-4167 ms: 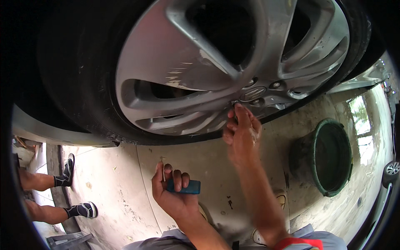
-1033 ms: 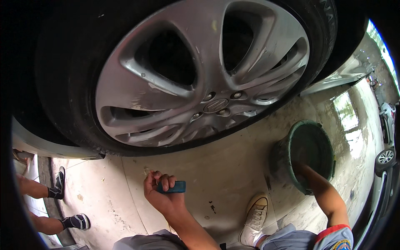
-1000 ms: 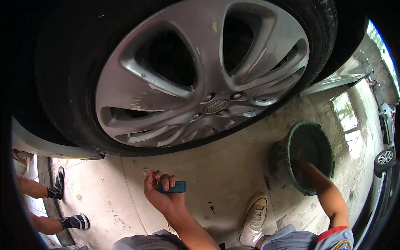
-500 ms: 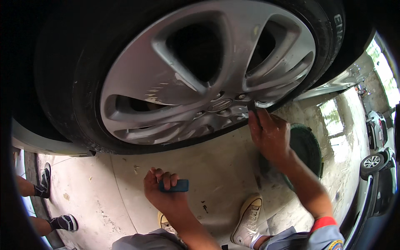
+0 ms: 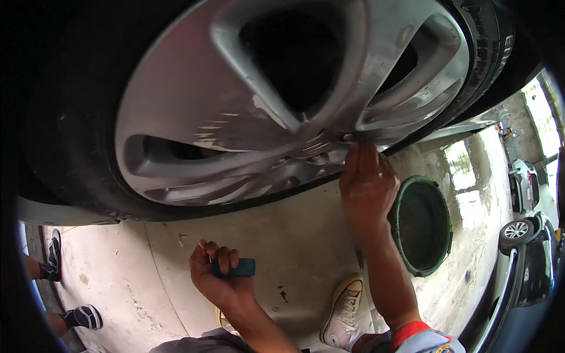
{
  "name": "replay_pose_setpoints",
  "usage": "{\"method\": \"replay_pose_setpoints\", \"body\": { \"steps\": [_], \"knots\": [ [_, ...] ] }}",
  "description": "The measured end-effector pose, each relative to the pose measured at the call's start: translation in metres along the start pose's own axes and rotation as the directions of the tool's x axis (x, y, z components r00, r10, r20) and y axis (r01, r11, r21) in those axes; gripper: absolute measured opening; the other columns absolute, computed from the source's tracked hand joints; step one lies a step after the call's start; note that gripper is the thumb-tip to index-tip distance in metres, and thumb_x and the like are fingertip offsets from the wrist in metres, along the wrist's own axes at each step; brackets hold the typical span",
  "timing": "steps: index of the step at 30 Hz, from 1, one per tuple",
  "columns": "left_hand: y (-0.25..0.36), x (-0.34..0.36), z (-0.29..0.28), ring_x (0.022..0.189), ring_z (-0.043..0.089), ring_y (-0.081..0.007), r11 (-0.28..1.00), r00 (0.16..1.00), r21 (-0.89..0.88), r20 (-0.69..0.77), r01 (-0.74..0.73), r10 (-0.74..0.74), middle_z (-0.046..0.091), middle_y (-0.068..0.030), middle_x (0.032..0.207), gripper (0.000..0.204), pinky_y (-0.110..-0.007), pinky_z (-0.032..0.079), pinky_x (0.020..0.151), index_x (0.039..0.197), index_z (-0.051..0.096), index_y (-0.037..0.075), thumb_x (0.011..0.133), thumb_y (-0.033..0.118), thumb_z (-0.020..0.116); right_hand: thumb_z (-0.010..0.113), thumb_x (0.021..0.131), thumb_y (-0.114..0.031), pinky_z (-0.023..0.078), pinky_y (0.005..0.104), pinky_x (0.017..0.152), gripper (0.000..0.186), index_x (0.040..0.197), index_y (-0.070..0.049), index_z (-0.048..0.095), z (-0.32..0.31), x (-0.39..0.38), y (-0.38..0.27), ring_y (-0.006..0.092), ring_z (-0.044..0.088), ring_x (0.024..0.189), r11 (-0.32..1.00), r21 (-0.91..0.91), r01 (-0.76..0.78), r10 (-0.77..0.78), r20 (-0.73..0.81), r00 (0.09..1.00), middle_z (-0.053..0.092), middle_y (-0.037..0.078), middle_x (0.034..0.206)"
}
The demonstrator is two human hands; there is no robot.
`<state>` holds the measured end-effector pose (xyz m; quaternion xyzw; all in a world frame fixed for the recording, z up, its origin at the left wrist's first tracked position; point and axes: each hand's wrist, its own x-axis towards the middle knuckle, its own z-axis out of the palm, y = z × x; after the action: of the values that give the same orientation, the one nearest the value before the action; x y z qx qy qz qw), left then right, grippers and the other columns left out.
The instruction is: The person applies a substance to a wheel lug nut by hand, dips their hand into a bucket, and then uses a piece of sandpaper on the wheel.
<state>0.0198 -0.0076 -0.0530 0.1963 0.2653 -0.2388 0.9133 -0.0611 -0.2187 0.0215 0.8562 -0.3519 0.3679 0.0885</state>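
the silver wheel [image 5: 182,100] stands upright above the floor [image 5: 168,276]; at its hub, just right of the center cap, the right hand [image 5: 369,188] now presses bunched fingertips, having been down in the green bucket [image 5: 421,188] a second ago. whether it pinches anything, i cannot tell. the left hand [image 5: 216,279] still grips a blue block [image 5: 242,268], apart from the wheel's lower edge.

The wheel [image 5: 331,120] looks satin metal, roughly scraped; the tyre [image 5: 82,156], matt rubber; the blue block [image 5: 242,268], smooth.
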Motion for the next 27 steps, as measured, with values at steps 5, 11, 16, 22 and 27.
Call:
{"method": "replay_pose_setpoints", "body": {
  "steps": [5, 11, 16, 22, 27],
  "knots": [
    [-0.007, -0.002, 0.005, 0.047, 0.034, -0.0077, 1.000, 1.000, 0.023, -0.017, 0.018, -0.018, 0.057, 0.0008, 0.073, 0.009, -0.024, 0.032, 0.047, 0.082, 0.056, 0.009, 0.088, 0.014, 0.052, 0.059, 0.086, -0.009, 0.045, 0.0401, 0.051, 0.018, 0.074, -0.005, 0.046, 0.000, 0.001, 0.001, 0.0287, 0.058, 0.062, 0.999, 0.022, 0.049, -0.049, -0.008, 0.999, 0.054, 0.010, 0.064],
    [-0.003, 0.002, 0.000, 0.047, 0.034, -0.0077, 1.000, 0.999, -0.002, -0.038, 0.013, -0.013, 0.057, 0.0007, 0.073, 0.008, -0.024, 0.032, 0.047, 0.081, 0.055, 0.009, 0.088, 0.014, 0.053, 0.061, 0.085, -0.008, 0.044, 0.0399, 0.051, 0.019, 0.074, -0.005, 0.046, 0.004, 0.002, 0.004, 0.0290, 0.056, 0.061, 0.997, 0.036, 0.068, -0.067, -0.021, 0.998, 0.052, 0.009, 0.063],
    [-0.013, 0.002, -0.001, 0.047, 0.033, -0.0077, 0.995, 0.994, -0.009, 0.040, 0.098, -0.098, 0.057, 0.0010, 0.071, 0.008, -0.023, 0.032, 0.047, 0.083, 0.056, 0.009, 0.088, 0.014, 0.054, 0.060, 0.085, -0.007, 0.043, 0.0412, 0.052, 0.019, 0.073, -0.005, 0.046, 0.007, 0.002, 0.001, 0.0308, 0.054, 0.057, 0.997, 0.063, 0.041, -0.037, -0.067, 0.997, 0.050, 0.011, 0.060],
    [-0.004, 0.001, 0.005, 0.046, 0.033, -0.0081, 0.997, 0.997, -0.017, -0.013, 0.075, -0.075, 0.054, 0.0005, 0.072, 0.008, -0.024, 0.031, 0.047, 0.087, 0.055, 0.008, 0.089, 0.014, 0.051, 0.056, 0.089, -0.017, 0.041, 0.0354, 0.050, 0.025, 0.071, -0.001, 0.051, 0.005, 0.002, -0.018, 0.0265, 0.049, 0.045, 0.893, 0.317, -0.320, 0.312, 0.076, 0.947, 0.049, 0.012, 0.054],
    [-0.003, -0.001, 0.003, 0.047, 0.032, -0.0081, 0.996, 0.995, -0.028, 0.063, 0.080, -0.078, 0.056, 0.0008, 0.072, 0.008, -0.024, 0.031, 0.047, 0.086, 0.056, 0.007, 0.088, 0.014, 0.052, 0.051, 0.091, -0.023, 0.039, 0.0349, 0.055, 0.030, 0.083, 0.004, 0.062, 0.008, 0.000, -0.016, 0.0166, 0.045, 0.051, 0.146, 0.609, -0.780, 0.637, 0.545, 0.545, 0.046, 0.008, 0.055]
  ]
}}
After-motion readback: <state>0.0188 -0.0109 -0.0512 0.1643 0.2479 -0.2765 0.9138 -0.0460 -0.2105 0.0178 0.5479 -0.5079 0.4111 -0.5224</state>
